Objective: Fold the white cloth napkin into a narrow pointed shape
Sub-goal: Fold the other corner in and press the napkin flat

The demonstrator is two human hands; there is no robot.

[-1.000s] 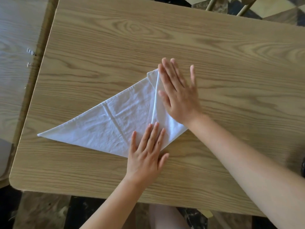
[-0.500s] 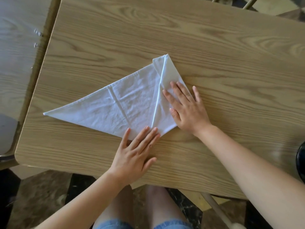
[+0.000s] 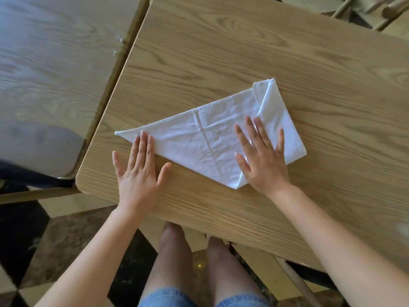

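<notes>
A seated person's bare knees and denim shorts (image 3: 168,298) show below the near edge of a wood-grain table (image 3: 221,52). The left hand (image 3: 138,173) lies flat with straight fingers, its fingertips on the left point of a white cloth napkin (image 3: 199,138). The right hand (image 3: 263,158), also flat and spread, presses the napkin's right part, where a flap is folded over. The napkin lies on the table as a long triangle. A second table (image 3: 55,52) stands beyond, to the left.
</notes>
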